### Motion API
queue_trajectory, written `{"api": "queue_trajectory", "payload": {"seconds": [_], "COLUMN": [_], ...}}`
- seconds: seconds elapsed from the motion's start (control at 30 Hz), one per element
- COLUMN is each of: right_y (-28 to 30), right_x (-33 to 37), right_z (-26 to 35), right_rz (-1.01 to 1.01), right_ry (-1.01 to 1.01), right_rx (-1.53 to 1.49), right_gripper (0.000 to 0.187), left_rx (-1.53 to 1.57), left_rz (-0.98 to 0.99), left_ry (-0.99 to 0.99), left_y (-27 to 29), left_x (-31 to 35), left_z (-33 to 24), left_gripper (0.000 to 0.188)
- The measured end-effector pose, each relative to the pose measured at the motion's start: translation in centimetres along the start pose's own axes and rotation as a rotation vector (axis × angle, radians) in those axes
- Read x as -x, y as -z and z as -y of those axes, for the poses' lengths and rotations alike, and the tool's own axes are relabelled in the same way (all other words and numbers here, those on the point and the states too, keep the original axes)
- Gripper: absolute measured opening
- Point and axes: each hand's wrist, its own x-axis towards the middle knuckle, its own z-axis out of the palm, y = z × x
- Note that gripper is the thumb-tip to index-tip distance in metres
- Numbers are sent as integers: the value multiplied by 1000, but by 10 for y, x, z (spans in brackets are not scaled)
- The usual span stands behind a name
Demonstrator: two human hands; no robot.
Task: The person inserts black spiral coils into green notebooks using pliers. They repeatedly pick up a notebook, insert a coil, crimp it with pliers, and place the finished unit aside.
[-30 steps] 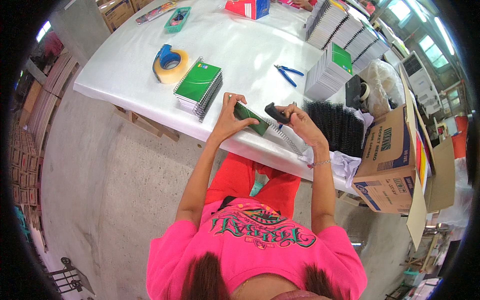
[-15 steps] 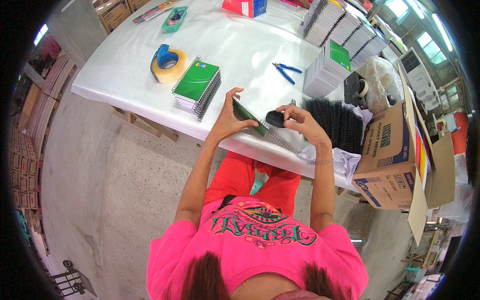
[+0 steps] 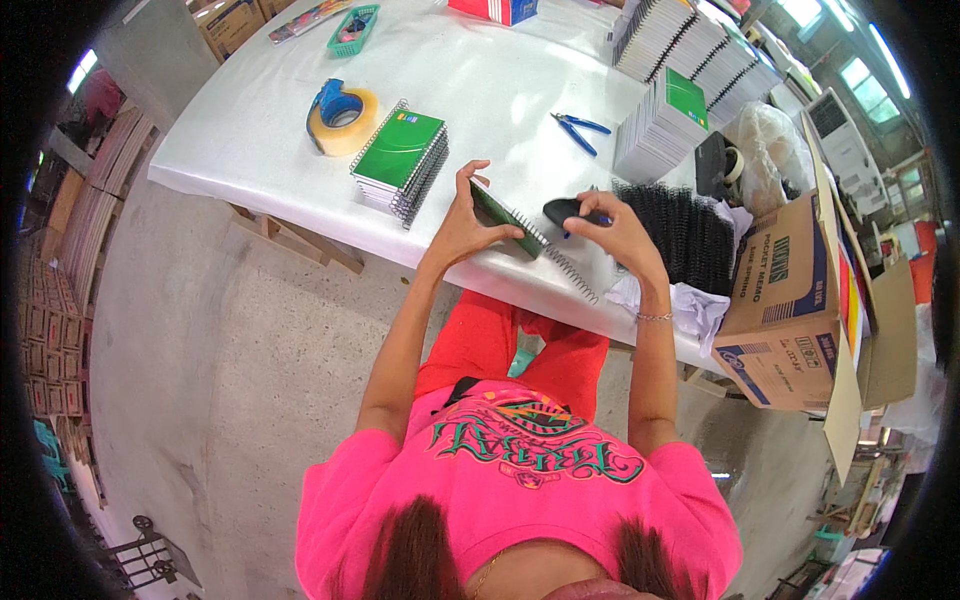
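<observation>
My left hand [image 3: 465,225] grips a small green-covered notebook [image 3: 505,222], tilted up at the table's near edge, thumb on its cover. A wire coil [image 3: 568,268] runs along the notebook's edge, its loose end trailing toward the lower right. My right hand [image 3: 612,232] pinches a black rounded object [image 3: 563,210] between thumb and fingers, just right of the notebook; its kind is unclear. Bits of blue show by those fingers, too small to name. Blue-handled cutters [image 3: 578,130] lie farther back. Left of my hands stands a stack of green spiral notebooks [image 3: 400,150].
A tape dispenser [image 3: 340,118] sits on the white table [image 3: 270,150]. Many black coils [image 3: 675,235] lie at right, beside an open cardboard box [image 3: 780,290]. Behind them rise an unbound green-topped stack [image 3: 650,130] and taller notebook piles [image 3: 665,50]. A green basket [image 3: 353,30] stands far left.
The view has shifted slightly. The black object has tilted and moved a little away from me with my right hand, and blue bits now show beside it. My left hand keeps the notebook.
</observation>
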Motion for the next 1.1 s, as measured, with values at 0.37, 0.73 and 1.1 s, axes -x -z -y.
{"api": "queue_trajectory", "payload": {"seconds": [0.37,0.73,1.1], "right_y": [-14,-17,10], "right_x": [11,-20,-15], "right_z": [29,30,16], "right_rz": [18,36,414], "right_ry": [53,-38,154], "right_rx": [-401,-280,-685], "right_gripper": [42,36,29], "left_rx": [-42,105,463], "left_rz": [23,87,187], "left_ry": [-21,-4,64], "left_y": [0,6,22], "left_x": [-2,-3,8], "left_z": [1,3,7], "left_gripper": [113,50,42]}}
